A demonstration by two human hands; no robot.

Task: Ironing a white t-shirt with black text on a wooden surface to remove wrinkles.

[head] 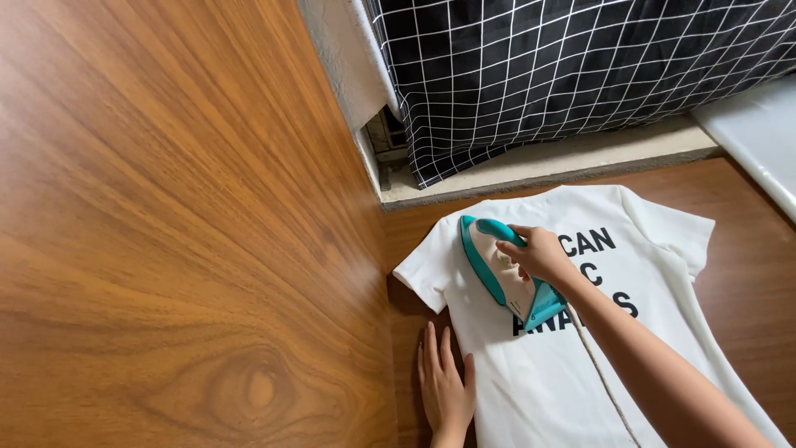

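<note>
A white T-shirt [531, 382] with black printed letters lies flat on a wooden floor [746, 282]. A teal and white clothes iron [496, 267] rests on the shirt's upper chest, its tip toward the collar. My right hand [541, 253] is shut on the iron's handle. A light cord [601, 373] runs from the iron's back down along my forearm. My left hand [445, 386] lies flat, fingers together, with its palm on the floor and its thumb side on the shirt's left edge below the sleeve.
A tall wooden panel [182, 232] fills the left side, close to the shirt's left sleeve. A black cloth with a white grid [580, 75] hangs at the back above a stone ledge [547, 162]. A white surface [759, 133] shows at the right edge.
</note>
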